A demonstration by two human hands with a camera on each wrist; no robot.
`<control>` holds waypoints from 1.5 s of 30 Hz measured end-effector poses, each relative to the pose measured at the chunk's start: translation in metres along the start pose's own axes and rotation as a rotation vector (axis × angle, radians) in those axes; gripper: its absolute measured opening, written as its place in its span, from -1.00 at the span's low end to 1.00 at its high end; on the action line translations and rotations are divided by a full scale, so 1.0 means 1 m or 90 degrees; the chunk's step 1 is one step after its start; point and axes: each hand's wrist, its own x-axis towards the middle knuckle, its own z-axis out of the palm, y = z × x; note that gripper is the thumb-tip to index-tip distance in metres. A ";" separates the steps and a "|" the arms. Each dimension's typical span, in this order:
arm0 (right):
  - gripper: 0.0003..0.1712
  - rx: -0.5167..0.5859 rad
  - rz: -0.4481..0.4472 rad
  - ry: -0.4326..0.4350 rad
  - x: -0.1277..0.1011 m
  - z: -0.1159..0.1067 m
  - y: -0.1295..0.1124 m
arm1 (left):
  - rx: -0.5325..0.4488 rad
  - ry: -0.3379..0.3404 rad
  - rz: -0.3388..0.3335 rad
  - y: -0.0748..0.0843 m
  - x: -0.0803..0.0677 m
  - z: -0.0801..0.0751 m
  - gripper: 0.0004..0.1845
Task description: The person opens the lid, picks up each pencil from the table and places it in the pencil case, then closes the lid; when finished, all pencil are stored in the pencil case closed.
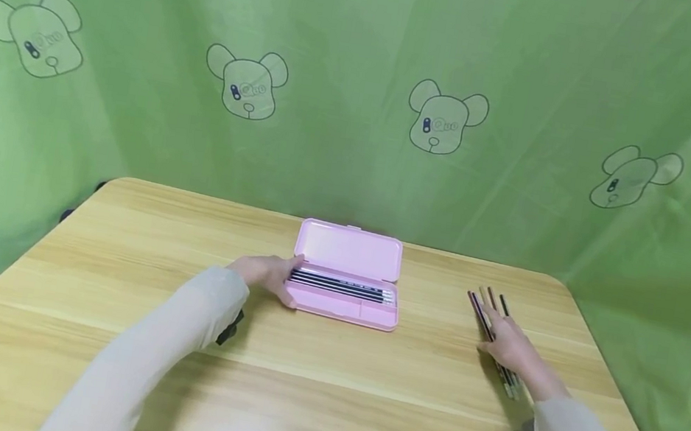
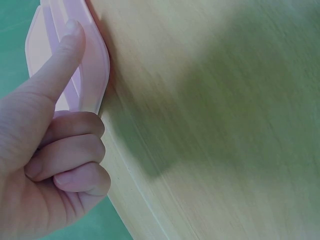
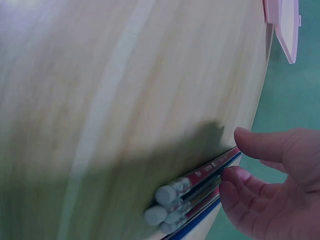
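A pink pencil case (image 1: 319, 302) lies with its lid (image 1: 350, 250) raised at the back. Several dark pencils (image 1: 342, 286) with pale ends lie side by side in its rear compartment. My left hand (image 1: 269, 275) grips the left end of the case; its thumb lies along the case in the left wrist view, the other fingers curled. Over on the right, my right hand (image 1: 507, 342) is spread over a loose bunch of pencils (image 1: 479, 314). In the right wrist view, the thumb and fingertips stand apart on either side of a red-and-blue pencil (image 3: 200, 175) with a white end.
The wooden table (image 1: 303, 410) extends around both hands. Behind it and along its sides hangs a green curtain (image 1: 340, 162) printed with bear faces. A small divider splits the front of the case into two compartments.
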 end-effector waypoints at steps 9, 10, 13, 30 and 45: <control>-0.24 0.010 -0.069 0.029 0.002 0.006 0.001 | 0.000 0.001 -0.001 0.002 -0.001 0.001 0.14; -0.25 0.009 -0.073 0.033 0.002 0.008 0.001 | -0.002 0.001 0.000 0.002 -0.001 0.001 0.14; -0.30 0.010 -0.085 0.042 0.001 0.012 0.000 | -0.001 0.002 0.002 0.002 -0.002 0.000 0.14; -0.66 0.026 -0.072 0.034 0.004 0.011 -0.004 | -0.001 0.000 -0.007 0.004 -0.004 -0.001 0.14; -0.65 0.048 -0.194 0.093 0.020 0.016 -0.020 | 0.001 -0.002 -0.010 0.002 -0.002 0.000 0.13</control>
